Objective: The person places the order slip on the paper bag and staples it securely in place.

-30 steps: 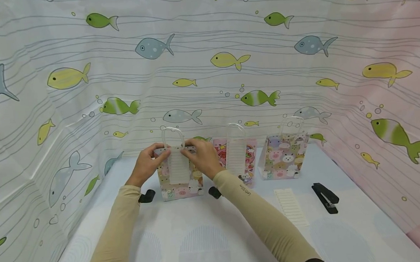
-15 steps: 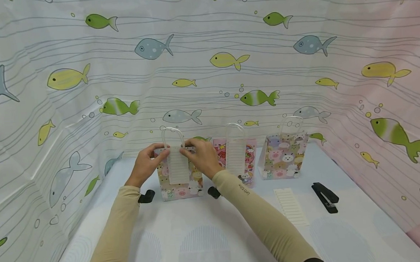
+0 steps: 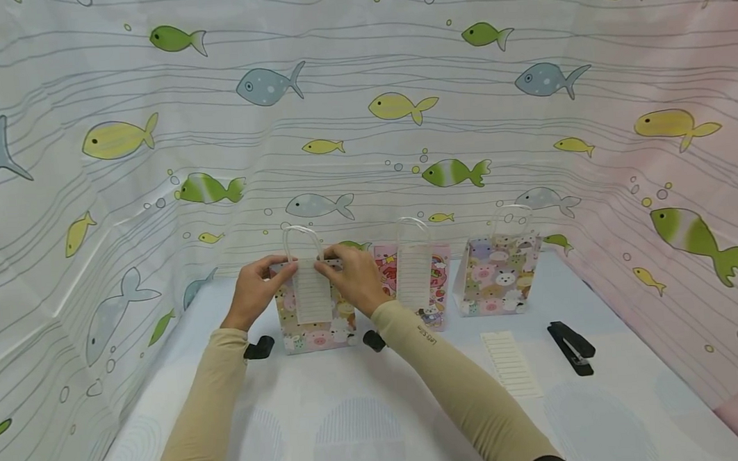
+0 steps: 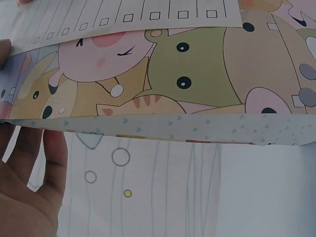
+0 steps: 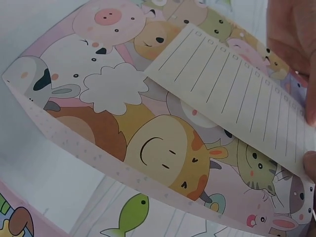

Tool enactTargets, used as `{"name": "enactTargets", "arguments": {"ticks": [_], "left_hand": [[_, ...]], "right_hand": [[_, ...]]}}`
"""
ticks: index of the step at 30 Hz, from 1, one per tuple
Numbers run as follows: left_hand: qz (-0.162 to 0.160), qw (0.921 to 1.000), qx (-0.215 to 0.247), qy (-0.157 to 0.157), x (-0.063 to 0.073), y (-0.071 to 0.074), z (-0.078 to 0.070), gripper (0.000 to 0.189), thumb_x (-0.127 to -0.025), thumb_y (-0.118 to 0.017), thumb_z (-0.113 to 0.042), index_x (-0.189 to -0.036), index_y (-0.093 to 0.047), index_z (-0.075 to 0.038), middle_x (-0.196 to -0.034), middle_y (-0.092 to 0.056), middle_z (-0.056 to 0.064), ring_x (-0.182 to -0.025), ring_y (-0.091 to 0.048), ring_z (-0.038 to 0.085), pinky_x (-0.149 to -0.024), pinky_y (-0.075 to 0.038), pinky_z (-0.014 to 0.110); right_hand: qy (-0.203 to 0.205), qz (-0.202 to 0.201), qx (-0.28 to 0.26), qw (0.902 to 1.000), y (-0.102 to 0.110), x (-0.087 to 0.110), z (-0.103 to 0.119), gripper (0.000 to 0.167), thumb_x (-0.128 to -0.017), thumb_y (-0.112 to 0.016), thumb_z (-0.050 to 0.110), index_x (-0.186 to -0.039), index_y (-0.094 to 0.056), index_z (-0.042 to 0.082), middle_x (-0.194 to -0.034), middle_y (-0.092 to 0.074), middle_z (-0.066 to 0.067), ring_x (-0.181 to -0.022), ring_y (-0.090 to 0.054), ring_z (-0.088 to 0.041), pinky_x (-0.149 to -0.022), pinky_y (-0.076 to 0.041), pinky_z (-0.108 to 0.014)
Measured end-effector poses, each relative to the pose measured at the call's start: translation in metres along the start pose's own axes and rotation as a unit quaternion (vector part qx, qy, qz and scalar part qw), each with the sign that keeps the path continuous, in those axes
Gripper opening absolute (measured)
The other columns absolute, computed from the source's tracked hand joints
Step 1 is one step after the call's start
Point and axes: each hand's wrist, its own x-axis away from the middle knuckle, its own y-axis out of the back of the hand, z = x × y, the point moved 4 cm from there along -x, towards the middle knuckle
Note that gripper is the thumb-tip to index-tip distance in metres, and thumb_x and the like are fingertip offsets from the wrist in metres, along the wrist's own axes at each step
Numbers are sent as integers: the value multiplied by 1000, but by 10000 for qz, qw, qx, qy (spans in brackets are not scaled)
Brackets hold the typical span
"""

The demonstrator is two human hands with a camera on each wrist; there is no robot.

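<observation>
A small paper gift bag (image 3: 318,339) with cartoon animal faces stands upright at the left of the group, its white handle (image 3: 302,230) raised. A lined paper slip (image 3: 313,299) with small checkboxes lies against its front, top edge at the bag's rim. My left hand (image 3: 254,289) pinches the rim and slip at the upper left, thumb in front and fingers behind. On the upper right, my right hand (image 3: 354,276) pinches the slip against the bag in the same way. In the right wrist view the lower end of the slip (image 5: 222,89) stands off the bag.
A pink cartoon bag (image 3: 442,289) with a lined slip (image 3: 414,284) on its front stands right of my right hand. Farther right is another animal-print bag (image 3: 503,276). A loose lined slip (image 3: 511,364) and a black stapler (image 3: 571,347) lie on the table (image 3: 353,412).
</observation>
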Motion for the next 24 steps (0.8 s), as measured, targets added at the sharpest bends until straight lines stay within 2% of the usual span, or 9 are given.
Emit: {"name": "enactTargets", "arguments": {"ticks": [5, 10, 18, 21, 24], "left_hand": [[-38, 10000, 45, 38, 0, -1, 1, 40, -94, -73, -43, -121, -74, -13, -99, -68, 8, -83, -53, 23, -67, -43, 34], [-64, 10000, 43, 13, 0, -1, 2, 39, -94, -73, -42, -120, -74, -14, -100, -70, 7, -84, -54, 23, -68, -45, 34], [-135, 9998, -7, -113, 0, -2, 0, 37, -94, -73, -40, -120, -74, -14, -105, -72, 4, -85, -55, 21, -70, -45, 33], [-137, 9998, 83, -140, 1, -1, -1, 35, -94, -74, -39, -119, -75, -14, -108, -72, 4, -85, -56, 21, -71, -46, 34], [-149, 9997, 140, -157, 1, -1, -2, 34, -94, -74, -37, -118, -76, -14, -109, -73, 4, -84, -56, 21, -71, -46, 34]], "right_hand": [[-72, 61, -56, 9999, 0, 0, 0, 27, -96, -71, 39, -113, -73, 18, -112, -74, 5, -101, -67, -9, -87, -52, -27], [-86, 110, -67, 9999, 1, 1, 1, 27, -96, -71, 39, -115, -73, 19, -114, -73, 6, -102, -66, -9, -87, -52, -26], [-256, 58, -368, 9990, 9, 6, 2, 35, -99, -68, 38, -128, -68, 18, -122, -69, 3, -110, -64, -12, -91, -53, -32], [-151, -54, -418, 9990, 13, 9, 4, 39, -99, -68, 37, -133, -64, 18, -128, -66, 1, -113, -63, -15, -91, -53, -33], [128, -296, -363, 9988, 21, 11, 9, 42, -99, -69, 33, -137, -61, 18, -135, -60, -1, -121, -58, -17, -95, -52, -35]]}}
